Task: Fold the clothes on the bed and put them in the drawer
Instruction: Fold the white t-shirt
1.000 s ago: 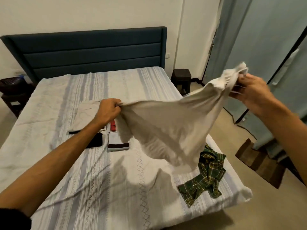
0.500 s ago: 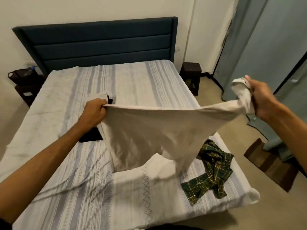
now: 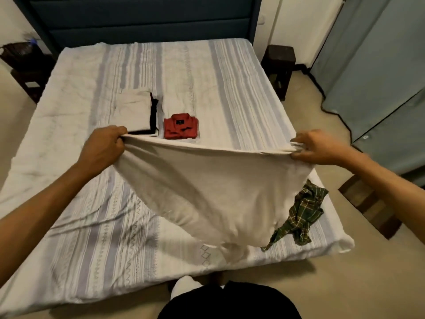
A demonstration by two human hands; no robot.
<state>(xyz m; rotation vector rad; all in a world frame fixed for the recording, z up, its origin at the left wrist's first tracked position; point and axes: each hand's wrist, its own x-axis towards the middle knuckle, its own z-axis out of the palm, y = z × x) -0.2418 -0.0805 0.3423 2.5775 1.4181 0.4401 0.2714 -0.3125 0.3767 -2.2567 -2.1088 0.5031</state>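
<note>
Pinching the top edge of a white garment (image 3: 207,192), the fingers of the left hand (image 3: 103,146) and right hand (image 3: 319,146) are clamped on its two corners, stretching it wide above the bed (image 3: 80,215). Its lower part sags to the striped cover. Beyond lie a folded beige piece (image 3: 134,111), a folded red shirt (image 3: 180,126), and, just beside the garment's right edge, a crumpled green plaid shirt (image 3: 301,215).

White garment (image 3: 207,194) covers a patch of the bed (image 3: 92,203) beneath it and the near-left part of the green plaid shirt (image 3: 303,212). Black garment (image 3: 153,113) beyond the white garment: mostly under the folded beige piece (image 3: 135,111). Headboard (image 3: 142,21) cut by top edge. Right hand (image 3: 319,147) fingertips motion-blurred, possibly bunching the cloth.
</note>
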